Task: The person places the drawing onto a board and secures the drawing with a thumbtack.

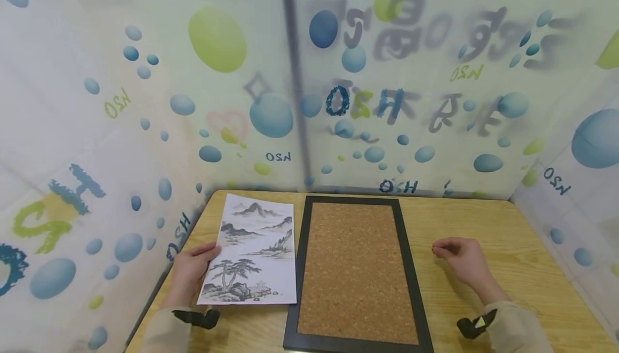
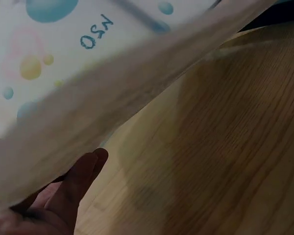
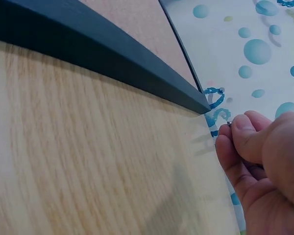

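A sheet of paper (image 1: 256, 267) printed with an ink landscape of mountains and pines is held up at its left edge by my left hand (image 1: 191, 267). In the left wrist view the sheet (image 2: 112, 98) is seen from behind, with the fingers of the left hand (image 2: 63, 203) under it. Right of the sheet a cork board (image 1: 355, 272) in a black frame lies on the table. Beyond its right side my right hand (image 1: 464, 261) pinches a tiny dark pin (image 3: 229, 124) between thumb and fingertips; most of the pin is hidden.
The wooden table (image 1: 459, 213) has rounded far corners. Pale curtain walls (image 1: 242, 100) with blue and green bubbles stand close around its back and sides. The black frame (image 3: 112, 44) forms a raised edge beside the right hand.
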`<control>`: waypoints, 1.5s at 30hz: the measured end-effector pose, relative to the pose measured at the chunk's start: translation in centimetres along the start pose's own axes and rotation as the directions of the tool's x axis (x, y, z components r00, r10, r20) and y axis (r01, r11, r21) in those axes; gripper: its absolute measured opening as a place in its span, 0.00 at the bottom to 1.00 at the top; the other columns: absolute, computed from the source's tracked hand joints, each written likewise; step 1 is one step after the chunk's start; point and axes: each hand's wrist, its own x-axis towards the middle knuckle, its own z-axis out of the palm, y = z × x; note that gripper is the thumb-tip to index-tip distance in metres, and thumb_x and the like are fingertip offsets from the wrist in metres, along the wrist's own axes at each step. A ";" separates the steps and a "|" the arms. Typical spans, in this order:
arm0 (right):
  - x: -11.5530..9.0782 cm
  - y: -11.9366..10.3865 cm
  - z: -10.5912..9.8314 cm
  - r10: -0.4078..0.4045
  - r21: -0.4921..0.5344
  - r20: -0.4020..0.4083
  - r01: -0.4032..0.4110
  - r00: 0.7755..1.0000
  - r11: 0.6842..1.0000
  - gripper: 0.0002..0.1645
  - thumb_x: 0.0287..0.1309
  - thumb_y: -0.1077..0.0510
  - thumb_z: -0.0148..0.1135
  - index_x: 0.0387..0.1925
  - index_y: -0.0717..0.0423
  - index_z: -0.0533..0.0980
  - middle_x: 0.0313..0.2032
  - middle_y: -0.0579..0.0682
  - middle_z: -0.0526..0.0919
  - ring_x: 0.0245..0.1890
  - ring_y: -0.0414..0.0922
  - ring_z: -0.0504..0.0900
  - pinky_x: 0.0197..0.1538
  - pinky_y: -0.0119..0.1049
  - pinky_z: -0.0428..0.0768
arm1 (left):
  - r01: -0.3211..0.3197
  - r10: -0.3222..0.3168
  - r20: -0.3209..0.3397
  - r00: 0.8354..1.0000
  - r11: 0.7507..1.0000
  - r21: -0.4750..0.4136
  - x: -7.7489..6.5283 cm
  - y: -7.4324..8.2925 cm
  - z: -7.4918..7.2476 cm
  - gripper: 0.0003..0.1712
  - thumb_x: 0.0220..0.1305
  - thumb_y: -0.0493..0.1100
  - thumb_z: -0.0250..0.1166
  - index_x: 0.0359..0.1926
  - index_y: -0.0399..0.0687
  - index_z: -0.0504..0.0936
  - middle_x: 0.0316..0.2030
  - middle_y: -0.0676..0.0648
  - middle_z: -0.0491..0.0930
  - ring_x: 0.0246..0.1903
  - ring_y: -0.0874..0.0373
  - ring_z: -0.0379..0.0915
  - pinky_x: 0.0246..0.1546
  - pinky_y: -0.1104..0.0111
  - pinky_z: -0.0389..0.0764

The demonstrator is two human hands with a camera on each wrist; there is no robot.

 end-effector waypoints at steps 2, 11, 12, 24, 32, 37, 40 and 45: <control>0.0 -0.2 -0.1 0.005 0.005 -0.009 -0.005 1.000 1.000 0.03 0.64 0.71 0.70 0.38 0.65 0.87 0.38 0.58 0.90 0.34 0.38 0.87 0.35 0.30 0.83 | 0.002 -0.002 -0.001 1.000 1.000 -0.024 -0.1 0.2 -0.1 0.28 0.69 0.45 0.75 0.64 0.33 0.82 0.62 0.30 0.79 0.51 0.46 0.79 0.34 0.72 0.81; 0.3 -0.6 -0.5 0.006 0.038 -0.065 -0.003 0.998 0.999 0.03 0.65 0.70 0.71 0.39 0.67 0.87 0.37 0.59 0.90 0.32 0.35 0.87 0.35 0.28 0.83 | 0.015 -0.017 -0.017 1.000 0.995 -0.100 -0.5 1.7 -0.2 0.29 0.66 0.43 0.77 0.63 0.32 0.83 0.60 0.30 0.79 0.40 0.54 0.81 0.32 0.70 0.83; 0.3 -0.6 -0.6 0.007 0.041 -0.067 -0.004 0.998 0.999 0.03 0.66 0.69 0.71 0.39 0.67 0.87 0.37 0.59 0.90 0.32 0.35 0.87 0.35 0.28 0.83 | 0.018 -0.019 -0.013 1.000 0.995 -0.099 -0.5 1.9 -0.2 0.29 0.67 0.43 0.77 0.63 0.33 0.83 0.61 0.30 0.78 0.41 0.53 0.81 0.32 0.70 0.83; 0.7 -1.0 -1.0 0.068 0.190 -0.106 -0.047 0.992 0.981 0.10 0.69 0.63 0.71 0.45 0.69 0.87 0.40 0.58 0.91 0.36 0.37 0.89 0.39 0.31 0.85 | 0.063 -0.050 0.072 0.996 0.981 -0.186 -1.2 3.5 0.5 0.32 0.68 0.44 0.76 0.69 0.36 0.79 0.64 0.31 0.76 0.41 0.54 0.83 0.35 0.67 0.86; 1.2 -2.1 -1.5 0.108 0.229 -0.121 -0.078 0.987 0.970 0.15 0.70 0.60 0.71 0.48 0.70 0.86 0.41 0.54 0.91 0.37 0.34 0.88 0.34 0.30 0.83 | 0.045 -0.026 0.091 0.995 0.977 -0.209 -2.2 3.8 2.1 0.31 0.67 0.43 0.76 0.67 0.36 0.80 0.64 0.32 0.77 0.43 0.54 0.82 0.36 0.68 0.86; 1.8 -2.7 -1.5 0.112 0.204 -0.129 -0.084 0.985 0.975 0.16 0.71 0.58 0.70 0.50 0.68 0.85 0.43 0.56 0.91 0.38 0.32 0.87 0.37 0.28 0.83 | 0.028 -0.003 0.101 0.995 0.968 -0.248 -2.6 4.2 3.1 0.29 0.67 0.42 0.76 0.66 0.35 0.81 0.63 0.32 0.78 0.45 0.52 0.82 0.37 0.68 0.86; 2.1 -3.2 -1.5 0.114 0.218 -0.132 -0.083 0.985 0.972 0.16 0.71 0.58 0.70 0.50 0.69 0.85 0.44 0.57 0.91 0.38 0.33 0.88 0.42 0.25 0.83 | 0.021 0.005 0.102 0.995 0.965 -0.261 -2.9 4.4 3.7 0.28 0.68 0.41 0.76 0.65 0.36 0.82 0.62 0.33 0.79 0.45 0.53 0.83 0.38 0.69 0.86; 2.5 -3.8 -1.5 0.122 0.246 -0.135 -0.086 0.983 0.965 0.17 0.71 0.59 0.71 0.51 0.70 0.85 0.42 0.53 0.91 0.38 0.33 0.88 0.43 0.25 0.83 | 0.017 0.014 0.110 0.994 0.961 -0.275 -3.4 4.7 4.7 0.26 0.68 0.41 0.75 0.64 0.36 0.83 0.60 0.33 0.80 0.44 0.53 0.83 0.38 0.69 0.85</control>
